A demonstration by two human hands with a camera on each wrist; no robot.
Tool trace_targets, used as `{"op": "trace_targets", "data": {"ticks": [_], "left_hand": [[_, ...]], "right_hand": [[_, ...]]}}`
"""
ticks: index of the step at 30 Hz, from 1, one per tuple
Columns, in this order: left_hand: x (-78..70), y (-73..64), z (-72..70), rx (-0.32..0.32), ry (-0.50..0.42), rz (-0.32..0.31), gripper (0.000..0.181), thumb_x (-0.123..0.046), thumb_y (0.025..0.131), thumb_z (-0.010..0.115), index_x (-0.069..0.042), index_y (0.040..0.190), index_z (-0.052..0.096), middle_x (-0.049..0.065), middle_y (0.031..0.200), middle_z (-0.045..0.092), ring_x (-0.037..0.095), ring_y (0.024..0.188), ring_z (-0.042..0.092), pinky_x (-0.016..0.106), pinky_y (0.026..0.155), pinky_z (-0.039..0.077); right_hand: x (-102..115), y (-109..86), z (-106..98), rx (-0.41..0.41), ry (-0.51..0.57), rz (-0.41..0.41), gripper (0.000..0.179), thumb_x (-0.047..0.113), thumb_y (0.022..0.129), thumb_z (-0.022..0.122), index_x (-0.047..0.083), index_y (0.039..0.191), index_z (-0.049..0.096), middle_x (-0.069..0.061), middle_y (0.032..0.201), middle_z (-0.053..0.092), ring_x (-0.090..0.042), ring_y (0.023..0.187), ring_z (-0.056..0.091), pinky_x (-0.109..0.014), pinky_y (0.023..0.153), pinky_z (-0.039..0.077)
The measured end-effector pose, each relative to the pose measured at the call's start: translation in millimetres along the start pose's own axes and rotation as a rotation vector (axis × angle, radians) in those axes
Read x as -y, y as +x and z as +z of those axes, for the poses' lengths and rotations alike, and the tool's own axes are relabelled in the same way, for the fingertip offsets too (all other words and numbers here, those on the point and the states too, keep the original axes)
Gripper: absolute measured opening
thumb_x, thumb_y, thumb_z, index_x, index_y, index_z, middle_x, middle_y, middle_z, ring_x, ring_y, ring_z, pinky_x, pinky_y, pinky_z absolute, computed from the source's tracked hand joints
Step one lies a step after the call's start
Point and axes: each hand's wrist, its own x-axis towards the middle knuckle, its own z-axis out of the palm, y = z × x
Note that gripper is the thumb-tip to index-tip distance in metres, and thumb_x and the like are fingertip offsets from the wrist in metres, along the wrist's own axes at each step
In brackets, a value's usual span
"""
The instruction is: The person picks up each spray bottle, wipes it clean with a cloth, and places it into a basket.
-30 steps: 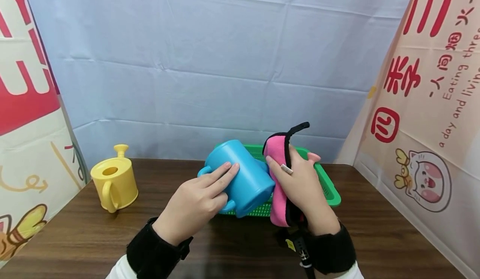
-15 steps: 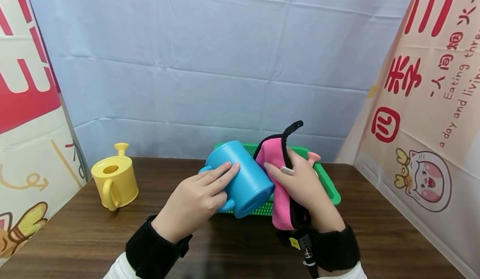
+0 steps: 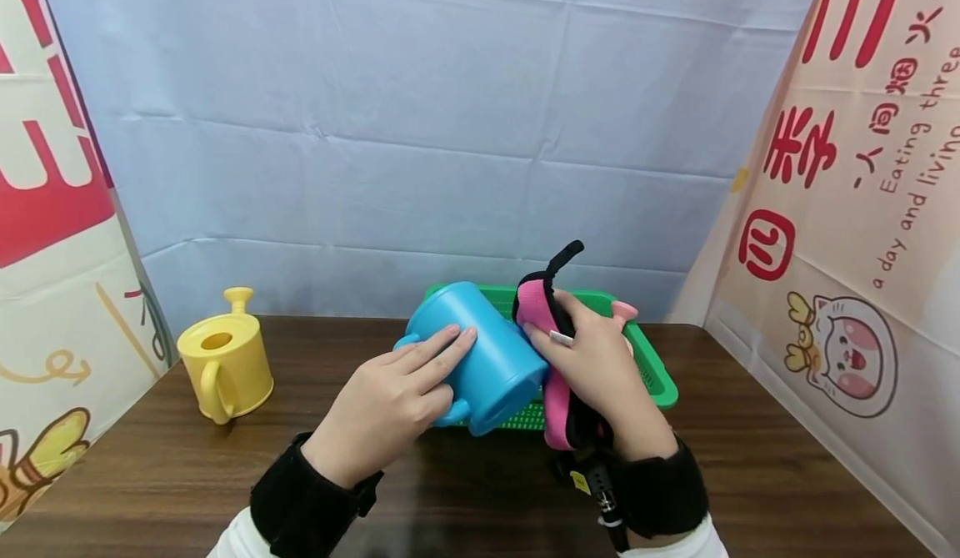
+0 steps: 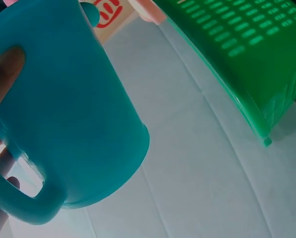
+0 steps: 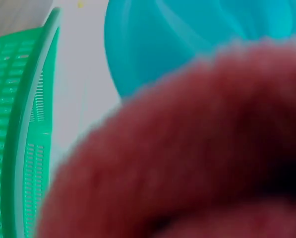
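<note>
A blue plastic watering can hangs tilted in my left hand, in front of the basket. Two fingers lie along its side while the others are by the handle; the left wrist view shows that handle with fingers behind it. My right hand grips a pink cleaning cloth with black trim and a black loop, against the can's right end. Close to the right wrist camera, the blurred cloth covers much of the view, including where it meets the can.
Behind both hands a green perforated basket stands on the dark wooden table. A pink spout-like piece rises from its right side. At the left stands a yellow watering can. A pale cloth backdrop closes off the rear.
My right hand shifts slightly along the can's right end, out and back, and the cloth folds and turns with it; its loop swings left. My left hand and the can stay almost still.
</note>
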Motion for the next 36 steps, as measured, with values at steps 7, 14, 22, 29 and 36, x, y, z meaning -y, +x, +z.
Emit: {"op": "trace_targets", "data": {"ticks": [7,14,22,29,36], "left_hand": [[4.8,0.2,-5.7,-0.025,0.012,-0.045,0.033,-0.031,0.073,0.078,-0.009,0.065,0.054,0.012,0.133,0.052,0.026,0.124,0.047,0.039,0.087,0.048],[5.9,-1.8,-9.0,-0.202,-0.040,-0.326,0.039,-0.034,0.074,0.077,-0.008,0.064,0.049,0.019,0.130,0.052,0.035,0.115,0.053,0.042,0.076,0.053],[3.9,1.7,-21.5,-0.454,-0.581,-0.798,0.020,-0.017,0.082,0.071,-0.001,0.075,0.061,0.006,0.105,0.066,0.016,0.091,0.062,0.020,0.065,0.045],[1.3,7.5,-30.1,-0.404,-1.136,-1.097,0.026,-0.024,0.100,0.044,0.001,0.103,0.048,0.013,0.097,0.059,0.025,0.091,0.062,0.034,0.080,0.052],[3.9,4.9,-34.2,-0.282,-1.441,-0.934,0.033,-0.029,0.103,0.028,0.003,0.106,0.037,0.022,0.112,0.041,0.031,0.115,0.049,0.040,0.089,0.047]], "right_hand": [[0.8,-8.1,-9.7,0.015,0.380,-0.088,0.042,0.033,0.090,0.061,0.007,0.122,0.051,-0.013,0.097,0.063,-0.023,0.078,0.066,-0.036,0.068,0.053],[8.7,-16.7,-8.2,-0.131,0.810,-0.225,0.006,0.008,0.092,0.054,0.008,0.099,0.053,-0.006,0.076,0.058,-0.017,0.064,0.061,-0.029,0.061,0.051],[24.6,-19.7,28.0,-0.015,0.702,-0.358,0.022,0.009,0.090,0.061,0.005,0.111,0.056,-0.002,0.093,0.064,-0.015,0.079,0.064,-0.031,0.070,0.053],[23.7,-16.8,36.5,-0.205,0.689,-0.466,0.044,0.001,0.089,0.059,0.004,0.132,0.047,-0.002,0.121,0.058,-0.013,0.107,0.057,-0.027,0.088,0.047],[20.7,-14.3,31.8,-0.264,0.940,-0.282,0.025,0.015,0.097,0.050,0.006,0.121,0.048,-0.003,0.102,0.063,-0.015,0.094,0.061,-0.027,0.084,0.047]]}}
